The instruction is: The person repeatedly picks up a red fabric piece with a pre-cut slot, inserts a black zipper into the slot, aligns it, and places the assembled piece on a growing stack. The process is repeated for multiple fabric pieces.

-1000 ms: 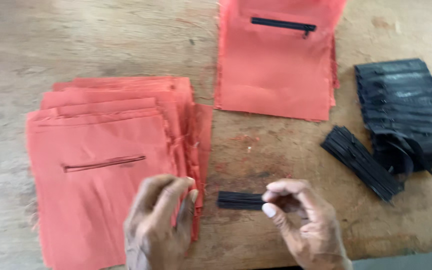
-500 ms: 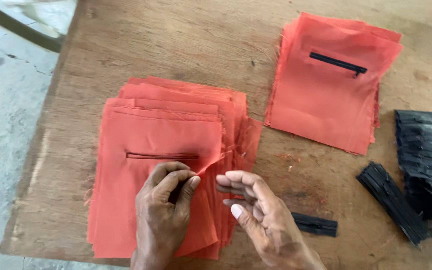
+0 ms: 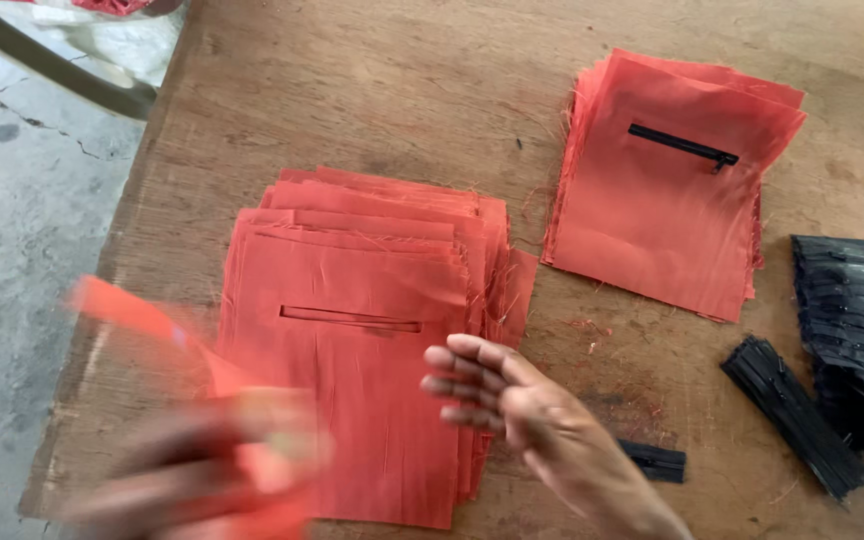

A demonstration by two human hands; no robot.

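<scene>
The red pieces are sorted: a slit stack (image 3: 352, 350) lies near centre, a zippered stack (image 3: 667, 190) far right, zippers (image 3: 802, 410) at right. The left hand (image 3: 202, 470), blurred, grips a red piece (image 3: 142, 320) at near left; the right hand (image 3: 532, 410) hovers open and empty over the slit stack's right edge.
</scene>
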